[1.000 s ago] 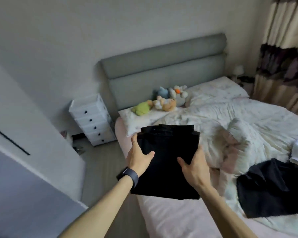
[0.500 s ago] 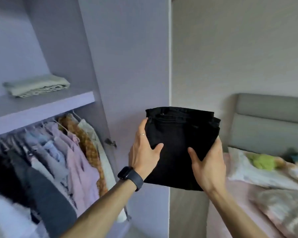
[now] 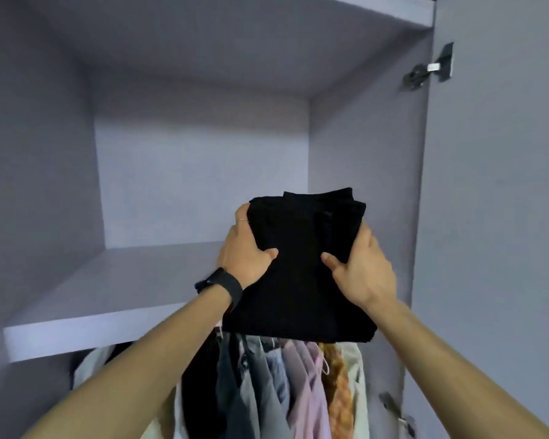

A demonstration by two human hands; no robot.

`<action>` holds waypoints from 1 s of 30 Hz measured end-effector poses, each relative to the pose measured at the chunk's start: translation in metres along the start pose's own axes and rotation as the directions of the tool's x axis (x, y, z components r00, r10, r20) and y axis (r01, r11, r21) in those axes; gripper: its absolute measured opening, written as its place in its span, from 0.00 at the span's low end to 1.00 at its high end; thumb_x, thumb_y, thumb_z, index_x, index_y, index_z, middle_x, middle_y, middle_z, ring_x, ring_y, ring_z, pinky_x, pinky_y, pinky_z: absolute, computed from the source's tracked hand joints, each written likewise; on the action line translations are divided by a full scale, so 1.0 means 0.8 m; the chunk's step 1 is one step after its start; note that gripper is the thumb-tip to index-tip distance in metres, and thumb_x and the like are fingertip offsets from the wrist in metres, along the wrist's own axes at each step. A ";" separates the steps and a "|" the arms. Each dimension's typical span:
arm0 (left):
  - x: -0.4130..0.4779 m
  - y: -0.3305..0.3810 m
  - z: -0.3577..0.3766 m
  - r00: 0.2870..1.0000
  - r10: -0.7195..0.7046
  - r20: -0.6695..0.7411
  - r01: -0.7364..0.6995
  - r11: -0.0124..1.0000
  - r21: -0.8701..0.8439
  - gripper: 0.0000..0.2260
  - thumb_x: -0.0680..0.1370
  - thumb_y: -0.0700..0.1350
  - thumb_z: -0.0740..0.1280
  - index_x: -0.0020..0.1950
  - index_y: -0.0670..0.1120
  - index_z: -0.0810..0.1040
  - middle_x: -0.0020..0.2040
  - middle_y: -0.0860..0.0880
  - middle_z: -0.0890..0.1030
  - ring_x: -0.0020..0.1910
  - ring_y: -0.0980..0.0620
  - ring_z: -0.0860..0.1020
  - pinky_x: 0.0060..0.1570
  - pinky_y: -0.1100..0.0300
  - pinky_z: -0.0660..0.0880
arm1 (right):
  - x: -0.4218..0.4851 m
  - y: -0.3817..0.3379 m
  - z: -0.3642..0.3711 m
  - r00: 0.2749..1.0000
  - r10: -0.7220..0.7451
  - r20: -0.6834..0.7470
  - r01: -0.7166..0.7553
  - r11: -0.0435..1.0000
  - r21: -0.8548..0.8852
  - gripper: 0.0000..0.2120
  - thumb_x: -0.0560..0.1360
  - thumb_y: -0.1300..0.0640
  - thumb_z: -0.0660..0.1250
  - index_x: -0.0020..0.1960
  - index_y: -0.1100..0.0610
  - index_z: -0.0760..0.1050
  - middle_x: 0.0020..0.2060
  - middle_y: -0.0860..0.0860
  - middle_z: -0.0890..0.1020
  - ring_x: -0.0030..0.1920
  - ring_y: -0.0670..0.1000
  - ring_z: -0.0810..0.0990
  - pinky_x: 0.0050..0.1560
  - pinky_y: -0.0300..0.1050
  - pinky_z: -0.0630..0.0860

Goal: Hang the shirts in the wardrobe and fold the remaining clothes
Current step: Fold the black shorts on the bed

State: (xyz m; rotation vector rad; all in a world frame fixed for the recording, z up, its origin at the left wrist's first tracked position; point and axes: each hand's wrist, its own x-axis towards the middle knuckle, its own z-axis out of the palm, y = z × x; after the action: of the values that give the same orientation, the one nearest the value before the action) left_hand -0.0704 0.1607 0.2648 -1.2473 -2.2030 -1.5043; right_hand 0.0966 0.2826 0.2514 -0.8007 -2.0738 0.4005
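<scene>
Below the pale lilac wardrobe shelf (image 3: 108,299), nearest to me, a packed row of hanging clothes (image 3: 298,375) in dark, grey, pink, orange-patterned and cream fabric fills the rail. I judge from this that the shirt-hanging part is largely done, though I cannot see whether any shirt waits elsewhere.

Just above that row, at the shelf's front edge, my left hand (image 3: 248,258), with a black wristband (image 3: 222,285) behind it, and my right hand (image 3: 362,270) hold a folded black fabric garment (image 3: 301,267) between them. My fingers (image 3: 241,221) curl round its side edges and my thumbs press on its top face, so both hands are clamped on the bundle. It sits over the right end of the shelf with its near edge overhanging the front lip. I cannot tell whether its underside touches the board.

The garment is a thick, squared rectangle of several layers, matt and dense. Its far edge is slightly stepped where the layers do not line up, and a seam runs down the top face. This piece is folded, I judge; setting it down and letting go is what's left for it, plus any clothes outside my view.

Beyond the garment, the shelf runs back to the lilac rear panel (image 3: 200,179). Above the shelf's right end, a metal hinge (image 3: 431,69) joins the open wardrobe door (image 3: 495,217).
</scene>
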 end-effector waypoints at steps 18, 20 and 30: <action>0.328 -0.333 -0.061 0.873 -0.480 -0.079 0.467 0.780 0.416 0.36 0.75 0.45 0.75 0.77 0.54 0.59 0.65 0.41 0.76 0.61 0.41 0.77 0.63 0.52 0.75 | 0.342 -0.130 0.410 0.796 -0.277 0.538 0.533 0.741 -0.408 0.39 0.76 0.32 0.61 0.78 0.52 0.54 0.64 0.55 0.76 0.65 0.58 0.71 0.64 0.57 0.64; 0.342 -0.355 -0.053 0.872 -0.486 -0.064 0.454 0.752 0.478 0.29 0.75 0.46 0.74 0.73 0.54 0.67 0.66 0.44 0.76 0.62 0.43 0.77 0.63 0.56 0.74 | 0.355 -0.120 0.437 0.750 -0.252 0.611 0.568 0.718 -0.402 0.30 0.78 0.32 0.57 0.73 0.49 0.65 0.66 0.53 0.75 0.66 0.58 0.70 0.65 0.56 0.63; 0.306 -0.318 -0.084 0.761 -0.648 -0.015 0.521 0.598 0.609 0.28 0.77 0.69 0.60 0.75 0.62 0.67 0.80 0.45 0.55 0.79 0.44 0.57 0.77 0.48 0.56 | 0.359 -0.152 0.432 0.676 -0.335 0.656 0.690 0.600 -0.405 0.22 0.79 0.41 0.60 0.70 0.48 0.72 0.68 0.53 0.68 0.68 0.57 0.66 0.62 0.54 0.66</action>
State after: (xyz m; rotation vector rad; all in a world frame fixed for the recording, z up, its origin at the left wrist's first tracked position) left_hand -0.4279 0.2008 0.2653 -0.4871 -3.0896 -0.6817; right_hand -0.3553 0.3868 0.2895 -0.3667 -2.9001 -0.5404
